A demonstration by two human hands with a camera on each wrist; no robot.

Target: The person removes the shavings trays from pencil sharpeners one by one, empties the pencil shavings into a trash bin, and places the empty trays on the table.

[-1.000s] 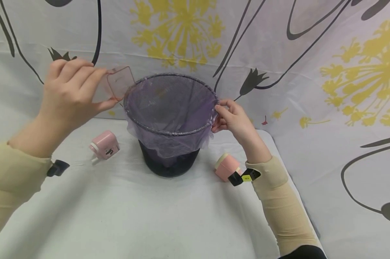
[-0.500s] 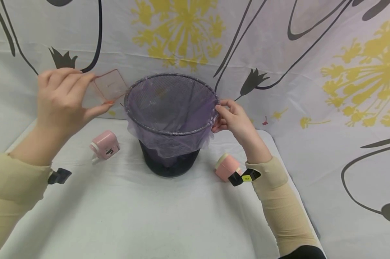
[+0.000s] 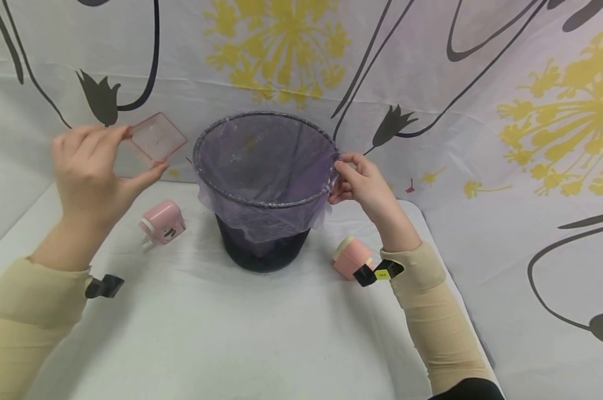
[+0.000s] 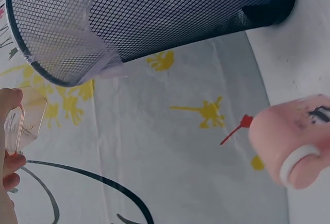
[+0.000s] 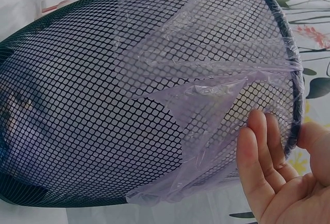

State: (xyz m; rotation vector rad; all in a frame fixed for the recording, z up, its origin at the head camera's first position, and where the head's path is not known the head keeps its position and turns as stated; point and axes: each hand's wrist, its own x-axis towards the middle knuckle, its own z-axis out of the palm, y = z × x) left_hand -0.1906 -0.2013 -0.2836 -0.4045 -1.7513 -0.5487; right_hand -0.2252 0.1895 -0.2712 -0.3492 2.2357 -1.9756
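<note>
My left hand (image 3: pixel 88 172) holds a small transparent pink square box (image 3: pixel 159 138) between thumb and fingers, raised above the table to the left of the basket. In the left wrist view the clear box (image 4: pixel 32 118) shows some depth, and a gap separates it from the basket. A black mesh wastebasket (image 3: pixel 263 256) stands upright, lined with a thin purple plastic bag (image 3: pixel 261 225) folded over its rim. My right hand (image 3: pixel 365 186) pinches the rim and bag on the right side, thumb at the edge, fingers outside, as the right wrist view also shows.
Left of the basket lies a small pink rounded object (image 3: pixel 163 222) with a white band and a printed animal. A pink and cream object (image 3: pixel 351 256) lies at the right, partly behind the right wrist camera. Patterned cloth (image 3: pixel 451 139) hangs behind the white table (image 3: pixel 241 333).
My left hand has drawn away from the basket, to the left and slightly down, carrying the clear box and tilting it. The right hand keeps its place on the rim.
</note>
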